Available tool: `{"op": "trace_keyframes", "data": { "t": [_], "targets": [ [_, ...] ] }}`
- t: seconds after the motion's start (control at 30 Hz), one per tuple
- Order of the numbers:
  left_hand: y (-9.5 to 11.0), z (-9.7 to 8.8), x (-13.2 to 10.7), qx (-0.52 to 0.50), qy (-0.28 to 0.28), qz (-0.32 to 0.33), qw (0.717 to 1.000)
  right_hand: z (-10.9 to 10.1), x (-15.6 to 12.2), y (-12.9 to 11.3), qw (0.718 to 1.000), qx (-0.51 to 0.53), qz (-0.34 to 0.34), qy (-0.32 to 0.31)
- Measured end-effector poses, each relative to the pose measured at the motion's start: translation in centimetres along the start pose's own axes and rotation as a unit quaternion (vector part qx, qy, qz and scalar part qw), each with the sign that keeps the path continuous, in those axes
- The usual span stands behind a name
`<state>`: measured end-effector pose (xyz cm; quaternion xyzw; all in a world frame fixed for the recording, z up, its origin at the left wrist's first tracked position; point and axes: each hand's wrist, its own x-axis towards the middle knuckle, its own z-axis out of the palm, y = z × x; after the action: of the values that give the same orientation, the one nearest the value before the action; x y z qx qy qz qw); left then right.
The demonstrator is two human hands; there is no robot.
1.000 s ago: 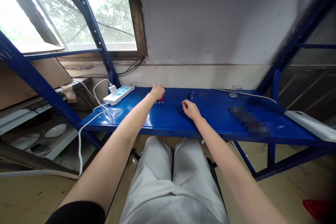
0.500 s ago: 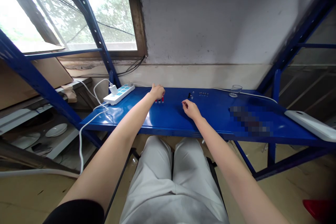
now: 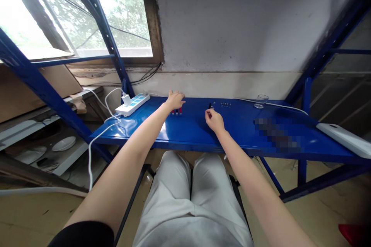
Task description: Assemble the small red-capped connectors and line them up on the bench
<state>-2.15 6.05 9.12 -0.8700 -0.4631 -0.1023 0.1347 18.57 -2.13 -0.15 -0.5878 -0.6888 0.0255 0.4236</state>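
My left hand is at the back left of the blue table, open, its fingers spread over a short row of small cylinders. A red cylinder and a black cylinder show below the fingers; the hand hides part of the row. To the right, my right hand is closed, thumb and fingertips together. What it holds, if anything, is too small to make out. Just beyond its fingertips are a small black piece and a tiny clear piece.
Several tiny metal pieces stand in rows at the back. Farther right are a clear glass, a blurred-out dark object and a white flat device. A white power strip with a cable lies at the left end.
The fingers of my left hand have opened and spread above the cylinders. My right hand has shifted slightly right, closer to the black piece, still pinched.
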Motion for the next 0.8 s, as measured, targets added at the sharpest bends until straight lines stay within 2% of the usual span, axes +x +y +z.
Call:
{"op": "trace_keyframes", "data": {
  "t": [0.07, 0.13, 0.2, 0.27, 0.47, 0.53, 0.6, 0.8],
  "targets": [
    [0.7, -0.2, 0.0, -0.022, 0.055, 0.011, 0.998, -0.4, 0.1, 0.4, 0.996, 0.014, 0.055, 0.072],
    [1.8, -0.2, 0.1, -0.038, 0.079, 0.028, 0.996, -0.8, 0.3, 0.9, 0.982, 0.039, 0.13, 0.131],
    [3.2, 0.2, 0.3, -0.051, 0.073, 0.047, 0.995, -1.1, 0.5, 1.5, 0.966, 0.061, 0.196, 0.159],
    [4.9, 1.3, 0.6, -0.066, 0.048, 0.057, 0.995, -1.1, 0.7, 2.0, 0.957, 0.066, 0.227, 0.168],
    [9.4, 5.9, 1.7, -0.14, -0.089, 0.022, 0.986, -0.4, 0.9, 2.5, 0.963, 0.047, 0.216, 0.155],
    [10.3, 7.1, 2.2, -0.158, -0.111, 0.01, 0.981, -0.2, 0.9, 2.6, 0.965, 0.046, 0.21, 0.149],
    [10.9, 7.9, 2.8, -0.169, -0.1, -0.006, 0.981, -0.1, 0.8, 2.6, 0.968, 0.04, 0.201, 0.143],
    [12.1, 8.6, 4.6, -0.172, -0.003, -0.049, 0.984, 0.0, 0.9, 2.6, 0.973, 0.015, 0.204, 0.105]
  ]
}}
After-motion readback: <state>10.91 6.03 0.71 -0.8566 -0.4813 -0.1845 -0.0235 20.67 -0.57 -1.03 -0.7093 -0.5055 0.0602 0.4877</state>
